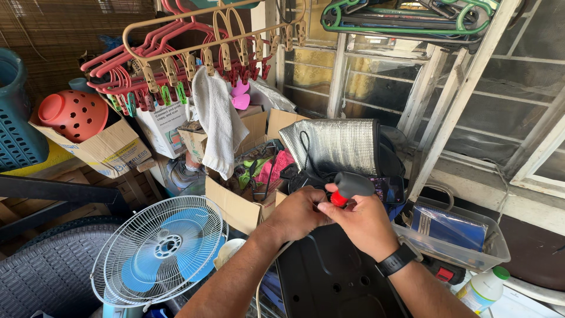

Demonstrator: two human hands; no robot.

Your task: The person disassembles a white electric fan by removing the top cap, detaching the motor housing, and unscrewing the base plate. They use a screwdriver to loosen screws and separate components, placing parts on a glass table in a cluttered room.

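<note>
Cluttered storage corner. Your two hands, left hand (297,213) and right hand (360,221), pinch one grey-and-red tool handle (351,186) above one black plastic panel (335,277). Nearby: one blue fan (160,250), one white towel (219,121), several cardboard boxes (106,150).

Daylight falls on a crowded storage corner. A louvred window (506,112) in a white frame (453,112) fills the right wall; a bamboo blind (65,35) covers the upper left. Hangers (406,17) sit on top of the frame, and a peg rack (194,53) with a white towel (219,121) hangs left of it. Cardboard boxes (109,150) crowd the middle. A fan (162,247) stands at the lower left, beside a dark woven chair (47,277).
</note>
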